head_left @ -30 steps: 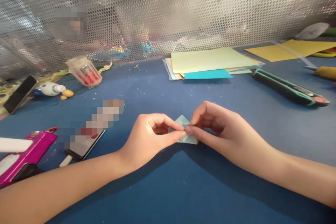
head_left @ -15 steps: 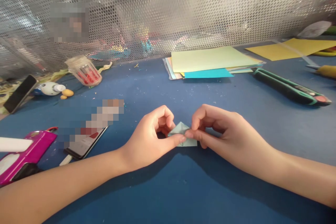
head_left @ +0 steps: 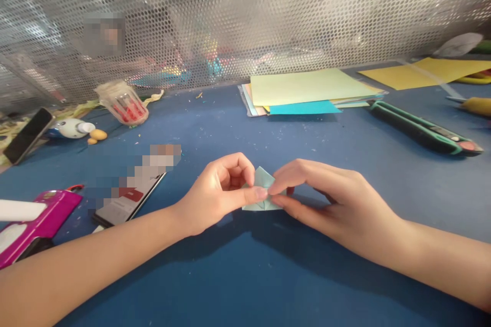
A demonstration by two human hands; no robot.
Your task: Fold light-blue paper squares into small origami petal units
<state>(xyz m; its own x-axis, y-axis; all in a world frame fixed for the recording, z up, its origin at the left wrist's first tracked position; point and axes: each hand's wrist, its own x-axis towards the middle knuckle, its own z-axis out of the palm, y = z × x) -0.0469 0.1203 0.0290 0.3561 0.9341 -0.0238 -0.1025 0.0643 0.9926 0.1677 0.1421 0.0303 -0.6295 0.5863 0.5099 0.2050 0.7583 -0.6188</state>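
A small piece of folded light blue paper point(head_left: 263, 178) is held between both hands just above the blue table, its pointed corner facing up and away. My left hand point(head_left: 220, 191) pinches it, the thumb lying across its front and the fingers curled behind. From the right, my right hand point(head_left: 330, 196) has its thumb and index finger closed on the paper's right side. The fingers cover part of the folds.
A paper stack point(head_left: 307, 87) lies at the back, with yellow paper point(head_left: 422, 72) and a green-black cutter point(head_left: 425, 127) to the right. At left are a phone point(head_left: 132, 196), a magenta tool point(head_left: 53, 217), a second phone point(head_left: 28, 135) and a jar point(head_left: 123, 103). Perforated metal point(head_left: 230, 20) stands behind.
The paper has turned and shifted slightly left, so its point stands higher. My right index finger has straightened and come down over the paper's right side. My left thumb has moved up a little.
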